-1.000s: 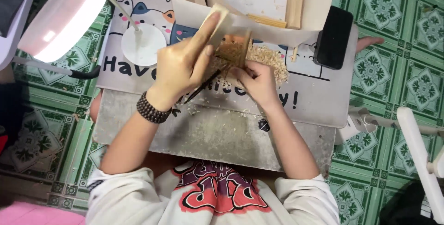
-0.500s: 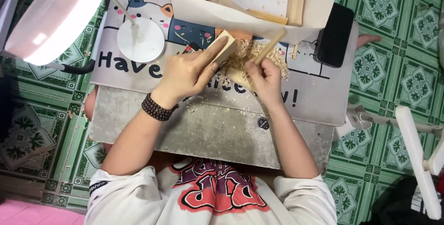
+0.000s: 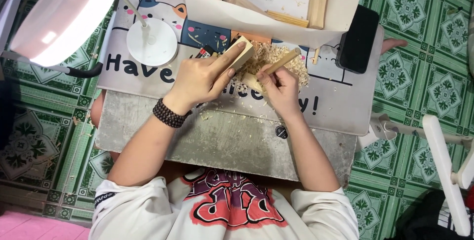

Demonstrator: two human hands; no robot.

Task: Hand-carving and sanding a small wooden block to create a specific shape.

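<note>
Left hand [image 3: 200, 78] grips a wood block [image 3: 240, 56]; right hand [image 3: 280, 84] holds a wooden-handled tool [image 3: 280, 62] over the shavings pile [image 3: 276, 57]. Risk: tool slips toward left fingers, hands nearly touching.

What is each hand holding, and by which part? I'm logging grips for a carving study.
The left hand holds a wood block by its near end, fingers wrapped around it. The right hand grips a wooden-handled tool by the handle's lower part.
</note>
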